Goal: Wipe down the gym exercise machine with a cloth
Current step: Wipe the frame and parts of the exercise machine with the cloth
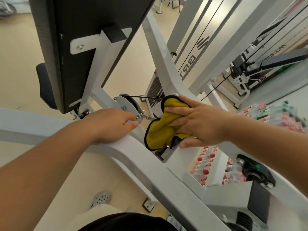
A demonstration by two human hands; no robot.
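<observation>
Cloth, yellow with black edging, sits bunched in gripping right hand, pressed against white machine frame. Left hand rests on frame, fingers relaxed, beside pulley.

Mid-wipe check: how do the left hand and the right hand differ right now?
The left hand holds nothing; the right hand grips a bunched yellow cloth. The left hand rests on the white frame beside the metal pulley plate; the right hand presses the cloth against the frame joint to the right of that. Both are bare and on the same machine.
</observation>
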